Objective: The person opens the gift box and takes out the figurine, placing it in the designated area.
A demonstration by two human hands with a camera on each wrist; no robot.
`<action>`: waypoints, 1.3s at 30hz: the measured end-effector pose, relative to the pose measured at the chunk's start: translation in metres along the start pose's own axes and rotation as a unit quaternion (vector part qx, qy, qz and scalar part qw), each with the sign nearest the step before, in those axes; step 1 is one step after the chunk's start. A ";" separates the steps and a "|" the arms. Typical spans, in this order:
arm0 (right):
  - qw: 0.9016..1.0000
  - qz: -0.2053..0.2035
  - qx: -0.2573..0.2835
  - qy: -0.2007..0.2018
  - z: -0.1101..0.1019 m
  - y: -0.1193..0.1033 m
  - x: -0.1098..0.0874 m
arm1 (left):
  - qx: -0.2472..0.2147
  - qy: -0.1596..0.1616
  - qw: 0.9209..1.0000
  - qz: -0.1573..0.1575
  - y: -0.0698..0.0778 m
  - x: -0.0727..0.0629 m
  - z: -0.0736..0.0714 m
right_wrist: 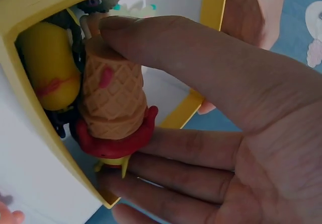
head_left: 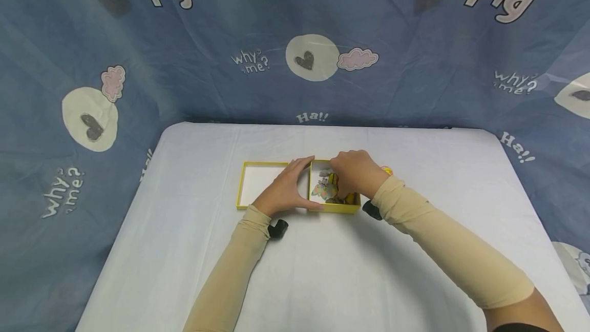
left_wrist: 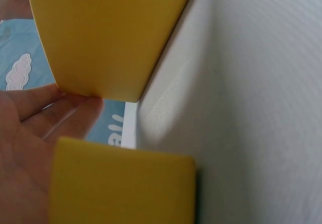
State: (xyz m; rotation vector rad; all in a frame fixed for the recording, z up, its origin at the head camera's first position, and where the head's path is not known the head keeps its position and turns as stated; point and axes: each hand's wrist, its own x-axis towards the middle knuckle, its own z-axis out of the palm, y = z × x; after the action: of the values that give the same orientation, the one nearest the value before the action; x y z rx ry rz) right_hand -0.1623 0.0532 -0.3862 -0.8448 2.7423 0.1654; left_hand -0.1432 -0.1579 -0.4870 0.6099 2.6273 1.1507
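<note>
My left hand (head_left: 286, 188) spans the yellow box (head_left: 338, 209) at its left end, thumb at the near side and fingertips at the far corner. In the left wrist view, fingertips (left_wrist: 93, 103) touch the corner of a yellow wall. Inside the box, my right hand (head_left: 357, 173) holds a toy figure (right_wrist: 113, 93) with a waffle-cone body and a red band, thumb on its top and fingers along its side. Beside it lies a yellow capsule-shaped figure (right_wrist: 50, 68). A grey-haired figure (right_wrist: 100, 2) is partly hidden behind my thumb. Colourful figures (head_left: 324, 186) show on the white box floor.
A shallow yellow-edged lid (head_left: 238, 188) with a white inside lies left of the box, partly behind my left hand. Past my right wrist, a small red-and-yellow thing (head_left: 387, 170) sits on the white-covered table (head_left: 295, 275). A blue printed cloth (head_left: 207, 91) hangs behind.
</note>
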 end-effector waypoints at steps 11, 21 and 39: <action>0.999 -0.013 0.041 -0.008 0.005 0.010 0.000 | -0.007 0.001 1.000 0.011 0.000 0.000 0.000; 0.994 -0.027 0.101 0.022 0.018 0.026 -0.007 | -0.003 0.002 1.000 0.009 0.000 0.000 0.000; 0.939 -0.087 0.288 0.165 0.048 0.047 -0.034 | 0.003 0.000 1.000 -0.007 -0.001 0.000 0.002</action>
State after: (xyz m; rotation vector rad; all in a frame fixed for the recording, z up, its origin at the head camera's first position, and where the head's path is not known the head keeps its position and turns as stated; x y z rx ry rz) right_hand -0.1508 0.1189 -0.4212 -0.9895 2.7317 -0.8426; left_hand -0.1431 -0.1570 -0.4890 0.5924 2.6321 1.1393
